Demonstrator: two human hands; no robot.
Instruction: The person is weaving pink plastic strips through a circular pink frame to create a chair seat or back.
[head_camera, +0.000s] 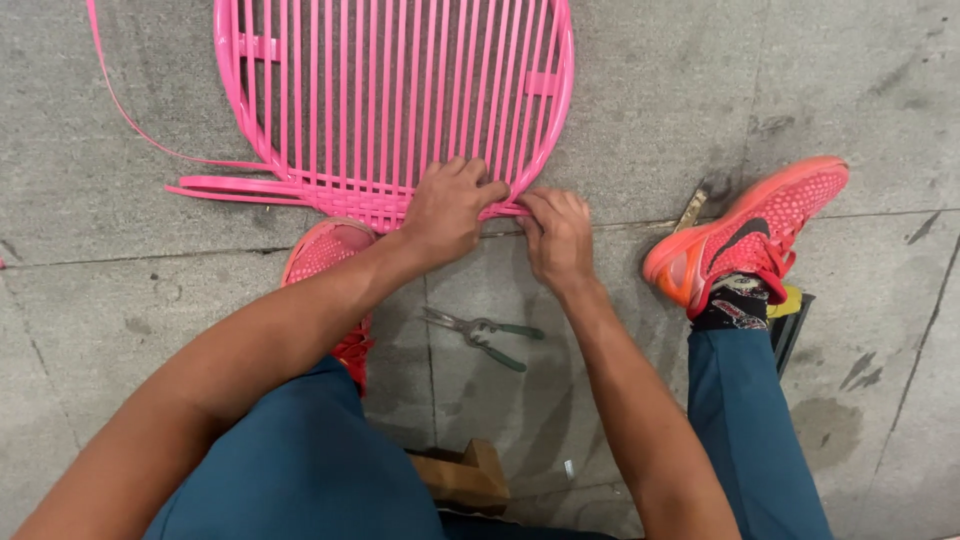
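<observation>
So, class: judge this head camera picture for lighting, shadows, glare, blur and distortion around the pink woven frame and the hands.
Head view: soft, even light; faint shadows under the left hand and right hand; no glare on the round pink plastic-strip frame; hands, frame and green-handled metal pliers are sharp; wide-angle stretch enlarges the near forearms and bends the grey concrete floor joints.

A bright pink round frame (400, 90) is crossed by upright pink strips in a striped pattern, with a band of pink weave (370, 205) at its near edge. Coral-red shoes (750, 235), dotted over the toe and marked with a black sweep, are worn with a black patterned sock (735, 305) and teal trousers (290, 470). Green-handled pliers (485, 335) are seen on mottled grey concrete (100, 300), beside a brown wooden block (465, 475).
</observation>
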